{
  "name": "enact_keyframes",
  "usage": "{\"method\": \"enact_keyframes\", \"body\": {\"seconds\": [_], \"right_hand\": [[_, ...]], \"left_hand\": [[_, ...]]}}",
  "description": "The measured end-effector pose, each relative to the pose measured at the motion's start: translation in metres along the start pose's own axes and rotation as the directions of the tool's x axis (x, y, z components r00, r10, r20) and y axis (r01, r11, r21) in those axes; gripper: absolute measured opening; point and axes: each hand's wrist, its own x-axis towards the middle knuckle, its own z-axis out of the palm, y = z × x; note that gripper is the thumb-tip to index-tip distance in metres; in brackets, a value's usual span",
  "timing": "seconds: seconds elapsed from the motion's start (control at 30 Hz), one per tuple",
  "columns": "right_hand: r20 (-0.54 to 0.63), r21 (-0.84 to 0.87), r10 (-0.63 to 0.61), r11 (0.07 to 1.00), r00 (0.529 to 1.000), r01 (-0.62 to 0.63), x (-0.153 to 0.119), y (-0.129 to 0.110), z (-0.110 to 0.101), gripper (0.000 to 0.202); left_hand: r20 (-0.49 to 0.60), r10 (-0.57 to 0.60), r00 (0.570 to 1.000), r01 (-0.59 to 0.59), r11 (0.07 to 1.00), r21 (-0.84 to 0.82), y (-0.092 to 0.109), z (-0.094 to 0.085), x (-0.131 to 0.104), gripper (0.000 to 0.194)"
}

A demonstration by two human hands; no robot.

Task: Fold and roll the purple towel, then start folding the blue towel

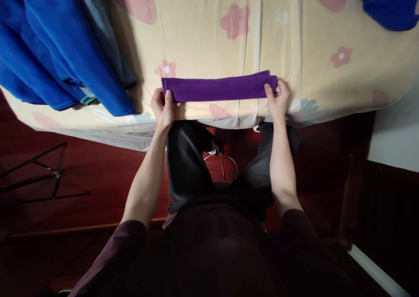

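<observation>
A purple cloth (218,88), folded into a long narrow strip, stretches sideways between my two hands at the near edge of the bed. My left hand (163,108) pinches its left end, thumb on top and the other fingers curled behind. At the opposite end my right hand (277,99) grips the cloth the same way, its thumb pressed on the front. A layer of the cloth sticks out slightly above the upper right corner. Whether the strip touches the sheet underneath, I cannot tell.
The bed has a pale yellow sheet (203,39) with pink flowers. Blue and grey clothes (72,48) lie in a heap at the left, and a dark blue cloth (391,4) at the far right. A black metal stand (55,174) is on the red floor (108,166).
</observation>
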Motion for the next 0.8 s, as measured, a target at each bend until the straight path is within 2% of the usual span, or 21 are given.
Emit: {"method": "enact_keyframes", "body": {"seconds": [0.17, 0.33, 0.47, 0.57, 0.67, 0.73, 0.8], "right_hand": [[-0.046, -0.051, 0.012, 0.999, 0.999, -0.014, 0.001, -0.005, 0.002, 0.057], [-0.033, -0.081, 0.013, 0.997, 0.999, -0.015, 0.002, -0.006, 0.005, 0.057], [-0.076, -0.115, 0.001, 0.993, 0.997, -0.010, 0.004, -0.006, 0.008, 0.059], [-0.066, -0.117, 0.010, 0.993, 0.998, -0.018, 0.004, -0.009, 0.009, 0.059], [-0.122, -0.230, -0.018, 0.973, 0.992, -0.011, 0.000, -0.022, 0.009, 0.063], [-0.230, -0.356, -0.069, 0.934, 0.971, -0.018, -0.008, -0.040, 0.012, 0.066], [-0.256, -0.457, -0.125, 0.890, 0.958, -0.006, -0.018, -0.064, 0.019, 0.065]], "left_hand": [[-0.018, 0.054, 0.998, -0.053, 0.997, 0.050, -0.005, -0.002, -0.002, 0.035], [-0.047, 0.122, 0.991, -0.114, 0.982, 0.147, -0.009, -0.006, -0.003, 0.034], [-0.071, 0.111, 0.991, -0.089, 0.963, 0.252, -0.007, -0.007, -0.004, 0.035], [-0.060, 0.099, 0.993, -0.076, 0.950, 0.303, -0.008, -0.008, -0.004, 0.037], [-0.049, 0.115, 0.992, -0.091, 0.932, 0.350, -0.010, -0.007, -0.004, 0.038], [-0.053, 0.148, 0.988, -0.116, 0.914, 0.389, -0.006, -0.004, -0.009, 0.036], [-0.047, 0.213, 0.976, -0.171, 0.881, 0.441, 0.004, 0.004, -0.020, 0.040]]}}
